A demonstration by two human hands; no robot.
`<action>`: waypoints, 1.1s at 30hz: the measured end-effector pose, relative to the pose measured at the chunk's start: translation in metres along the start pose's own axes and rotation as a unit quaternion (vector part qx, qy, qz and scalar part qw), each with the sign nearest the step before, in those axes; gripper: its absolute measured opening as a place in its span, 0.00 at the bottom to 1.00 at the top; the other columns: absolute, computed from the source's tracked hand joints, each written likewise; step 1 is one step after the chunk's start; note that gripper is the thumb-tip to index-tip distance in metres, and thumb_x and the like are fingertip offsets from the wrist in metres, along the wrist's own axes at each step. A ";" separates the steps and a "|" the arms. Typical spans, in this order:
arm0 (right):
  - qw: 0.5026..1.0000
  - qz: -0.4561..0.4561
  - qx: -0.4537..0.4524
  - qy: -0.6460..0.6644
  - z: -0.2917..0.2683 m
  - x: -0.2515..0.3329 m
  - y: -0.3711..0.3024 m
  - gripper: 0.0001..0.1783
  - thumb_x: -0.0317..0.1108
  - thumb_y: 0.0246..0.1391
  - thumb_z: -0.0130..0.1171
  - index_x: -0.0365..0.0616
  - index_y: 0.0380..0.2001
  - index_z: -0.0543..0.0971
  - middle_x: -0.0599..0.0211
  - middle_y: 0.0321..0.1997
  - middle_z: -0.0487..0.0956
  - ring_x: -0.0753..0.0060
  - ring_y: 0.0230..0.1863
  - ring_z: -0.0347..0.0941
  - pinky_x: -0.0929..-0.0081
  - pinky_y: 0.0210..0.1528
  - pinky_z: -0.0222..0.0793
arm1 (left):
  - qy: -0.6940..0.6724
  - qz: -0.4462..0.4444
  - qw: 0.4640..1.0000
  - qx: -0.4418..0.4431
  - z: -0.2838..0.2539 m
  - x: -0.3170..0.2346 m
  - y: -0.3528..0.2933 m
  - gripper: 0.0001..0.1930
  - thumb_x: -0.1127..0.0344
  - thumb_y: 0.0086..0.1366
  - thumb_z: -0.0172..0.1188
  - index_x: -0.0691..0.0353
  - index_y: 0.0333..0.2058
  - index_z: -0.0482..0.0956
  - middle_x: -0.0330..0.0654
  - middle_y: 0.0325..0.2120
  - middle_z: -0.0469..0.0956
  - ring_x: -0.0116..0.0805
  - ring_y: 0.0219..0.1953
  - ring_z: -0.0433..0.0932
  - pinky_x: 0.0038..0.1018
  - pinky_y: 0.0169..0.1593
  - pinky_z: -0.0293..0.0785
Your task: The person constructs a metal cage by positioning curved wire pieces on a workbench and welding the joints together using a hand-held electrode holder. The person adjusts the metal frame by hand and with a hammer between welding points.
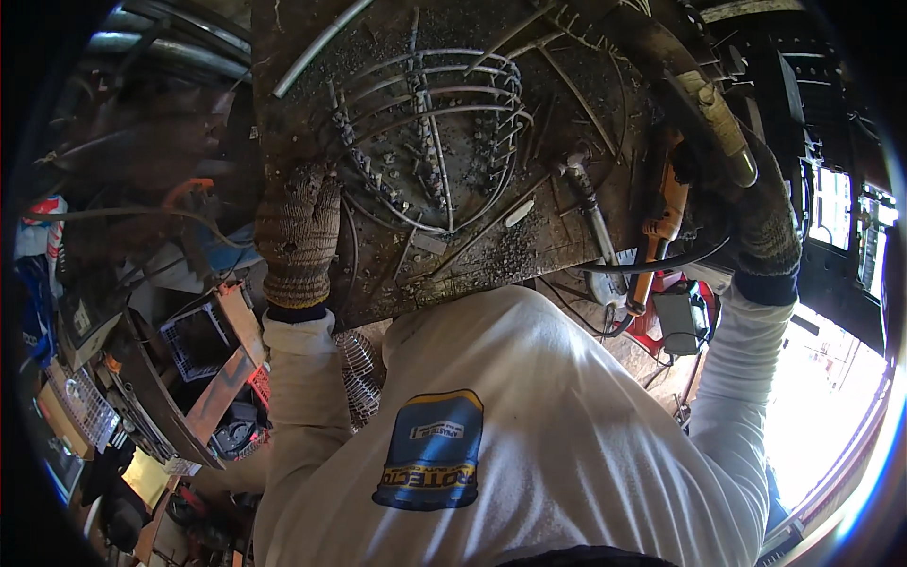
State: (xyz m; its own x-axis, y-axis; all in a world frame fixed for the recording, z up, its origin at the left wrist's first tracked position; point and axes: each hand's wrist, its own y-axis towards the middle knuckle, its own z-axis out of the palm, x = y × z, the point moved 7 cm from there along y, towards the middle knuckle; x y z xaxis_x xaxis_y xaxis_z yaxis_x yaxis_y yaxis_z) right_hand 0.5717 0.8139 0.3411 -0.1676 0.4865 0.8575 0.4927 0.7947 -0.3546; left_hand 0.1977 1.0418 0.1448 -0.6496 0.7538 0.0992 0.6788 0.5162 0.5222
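My left hand, in a dirty brownish knit glove, is at the left edge of the worktop, beside a rounded cage-like frame of bent metal rods. Its fingertips are dark and hard to make out, so their grip does not show. To the far right, my right hand wears a similar glove. A long dark piece with a yellowish wrapped end lies in front of it and hides the fingers. Nearby, between that hand and the frame, is an orange power tool with a black cable.
The dark metal worktop carries grit, loose rods and a hammer-like tool. A pale tube lies at its far left. Below on the right is a grey and red box. Crates and scrap crowd the lower left.
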 end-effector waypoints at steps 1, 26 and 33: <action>1.000 0.001 0.006 -0.013 0.003 0.001 0.001 0.34 0.33 0.52 0.66 0.36 0.62 0.69 0.58 0.43 0.82 0.72 0.38 0.80 0.80 0.37 0.77 | -0.043 0.017 0.999 -0.010 -0.001 0.000 0.002 0.19 0.46 0.66 0.59 0.48 0.50 0.80 0.47 0.49 0.79 0.46 0.39 0.81 0.40 0.38 0.80; 0.997 0.012 0.067 0.028 0.036 0.014 0.009 0.39 0.40 0.50 0.72 0.36 0.63 0.70 0.64 0.45 0.80 0.73 0.42 0.78 0.77 0.41 0.78 | -0.080 -0.068 0.987 0.124 -0.014 -0.005 0.021 0.15 0.60 0.67 0.61 0.55 0.50 0.82 0.39 0.51 0.81 0.41 0.53 0.79 0.31 0.57 0.76; 0.999 -0.023 0.046 0.002 0.030 0.009 0.010 0.38 0.40 0.51 0.72 0.38 0.63 0.70 0.64 0.45 0.81 0.73 0.43 0.78 0.77 0.41 0.77 | -0.068 -0.066 0.991 0.097 -0.013 -0.003 0.018 0.12 0.60 0.66 0.62 0.54 0.47 0.83 0.38 0.47 0.83 0.38 0.52 0.80 0.29 0.56 0.77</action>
State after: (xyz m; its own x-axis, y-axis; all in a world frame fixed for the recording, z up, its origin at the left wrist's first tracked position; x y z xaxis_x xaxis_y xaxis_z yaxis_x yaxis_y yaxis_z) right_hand 0.5493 0.8375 0.3344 -0.1837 0.4479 0.8750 0.4042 0.8458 -0.3481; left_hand 0.2075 1.0434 0.1652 -0.6943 0.7150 -0.0815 0.6520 0.6729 0.3494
